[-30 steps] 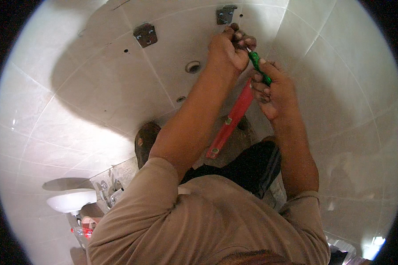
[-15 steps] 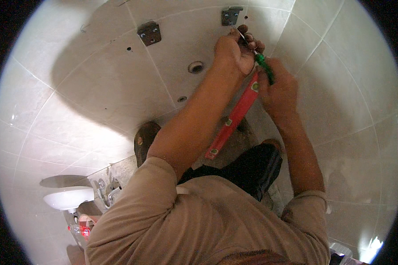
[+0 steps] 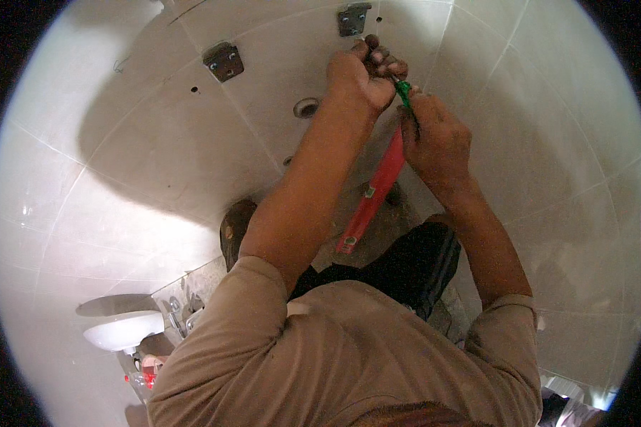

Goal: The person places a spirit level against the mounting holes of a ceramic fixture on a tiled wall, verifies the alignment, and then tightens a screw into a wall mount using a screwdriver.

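Note:
My right hand (image 3: 438, 135) is closed around the green handle of a screwdriver (image 3: 404, 91). A red spirit level (image 3: 377, 181) slants down and to the left from beneath that hand; its upper end is hidden there. My left hand (image 3: 369, 75) is curled, thumb and fingers together, where the screwdriver's shaft runs into it; the tip cannot be seen. Just above the left fingertips, a dark metal bracket (image 3: 352, 20) with screws sits on the tiled wall. To its left is a second such bracket (image 3: 223, 62).
Below the brackets, the wall has a round pipe opening (image 3: 306, 108) and a small drilled hole (image 3: 194, 90). My bent legs (image 3: 413, 263) are under my arms. A white washbasin (image 3: 123, 329) and metal taps (image 3: 181, 313) are at lower left, near a plastic bottle (image 3: 141, 379).
The view has shifted slightly, so the wall and brackets appear further left and up. My right hand is closer to my left, covering more of the green handle and the level's upper end.

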{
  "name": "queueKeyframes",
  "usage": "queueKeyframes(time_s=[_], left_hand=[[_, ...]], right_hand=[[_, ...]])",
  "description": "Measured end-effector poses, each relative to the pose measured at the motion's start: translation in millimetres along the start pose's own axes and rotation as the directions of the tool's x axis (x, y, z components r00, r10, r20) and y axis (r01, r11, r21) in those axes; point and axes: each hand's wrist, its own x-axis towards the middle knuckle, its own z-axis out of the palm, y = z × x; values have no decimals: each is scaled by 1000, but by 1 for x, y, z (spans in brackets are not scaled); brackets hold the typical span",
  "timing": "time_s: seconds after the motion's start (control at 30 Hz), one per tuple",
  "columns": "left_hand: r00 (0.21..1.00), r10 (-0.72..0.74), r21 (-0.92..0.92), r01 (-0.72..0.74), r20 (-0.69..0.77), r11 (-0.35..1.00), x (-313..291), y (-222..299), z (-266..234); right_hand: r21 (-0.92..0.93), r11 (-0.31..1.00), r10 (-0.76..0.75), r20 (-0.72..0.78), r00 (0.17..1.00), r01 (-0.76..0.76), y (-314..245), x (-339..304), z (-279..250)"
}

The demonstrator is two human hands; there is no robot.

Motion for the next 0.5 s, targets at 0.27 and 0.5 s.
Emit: queueKeyframes(time_s=[0.27,0.5], left_hand=[[995,80,1,-80,64,997,-5,-15,-2],[985,-12,-76,25,170,997,4,0,-16]], right_hand=[[326,930,189,-28,982,-169,8,-11,8],[726,-124,644,577,502,-676,-27,12,-23]])
